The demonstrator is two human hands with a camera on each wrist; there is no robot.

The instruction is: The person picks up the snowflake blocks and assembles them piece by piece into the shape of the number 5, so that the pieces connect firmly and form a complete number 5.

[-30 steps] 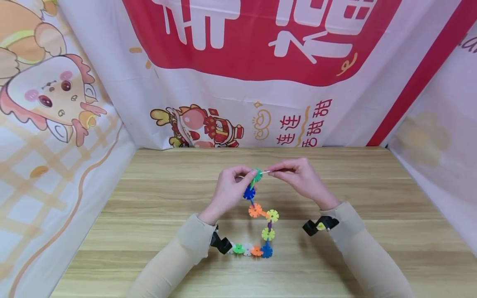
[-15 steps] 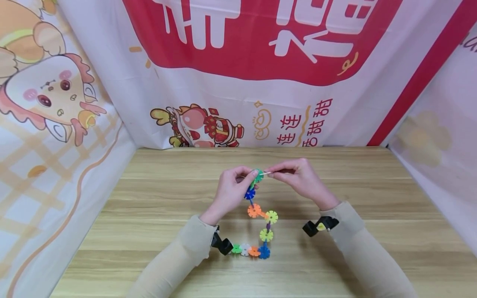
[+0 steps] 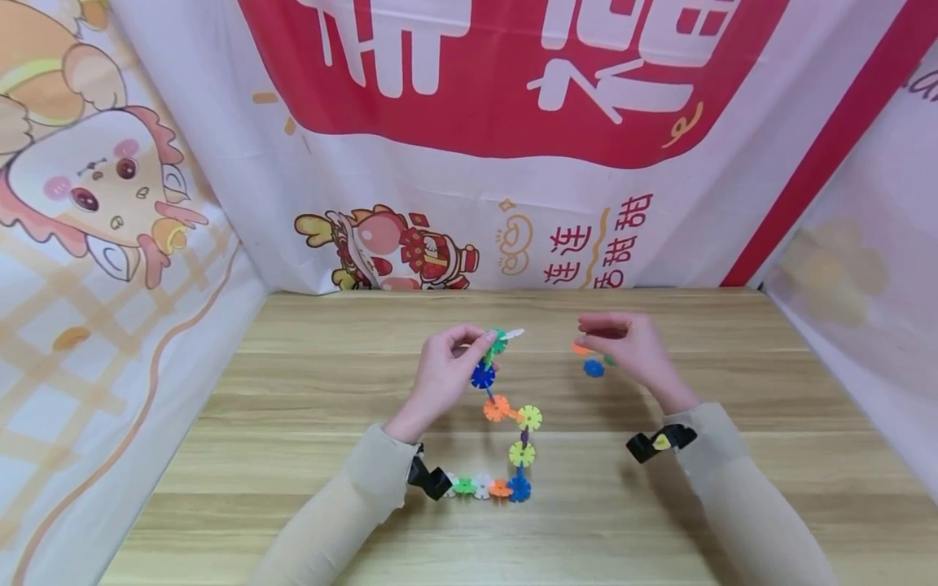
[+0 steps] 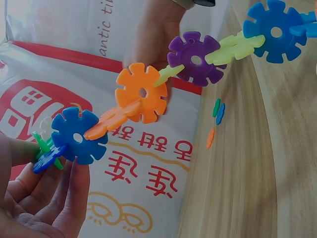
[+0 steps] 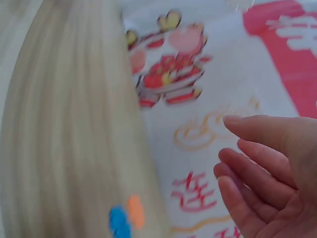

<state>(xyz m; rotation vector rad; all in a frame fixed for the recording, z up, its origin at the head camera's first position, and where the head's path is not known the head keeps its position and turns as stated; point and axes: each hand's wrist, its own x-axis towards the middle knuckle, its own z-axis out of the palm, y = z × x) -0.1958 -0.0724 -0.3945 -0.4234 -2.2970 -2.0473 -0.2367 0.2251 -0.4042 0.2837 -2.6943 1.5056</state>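
My left hand [image 3: 443, 374] pinches the upper end of a chain of slotted plastic snowflake discs, close to a green disc [image 3: 500, 341]. A white disc [image 3: 516, 333] juts from that green one toward the right. Down from the fingers the chain zigzags through a dark blue disc [image 3: 483, 375], an orange disc [image 3: 497, 408] and yellow ones, then bends left at a blue disc [image 3: 519, 488]. In the left wrist view a purple disc [image 4: 195, 59] shows along it. My right hand [image 3: 636, 350] holds nothing, its fingers loosely bent in the right wrist view, above several loose discs.
On the wooden table [image 3: 733, 488] beneath the right hand lie a loose blue disc [image 3: 593, 369], an orange disc [image 3: 580, 348] and a partly hidden green disc [image 3: 610, 360]. A printed cloth [image 3: 440, 179] hangs behind the table's far edge, with more cloth at both sides.
My right hand has let go of the white disc, which stays on the chain, and moved right over the loose discs. The left hand and chain have shifted slightly left.
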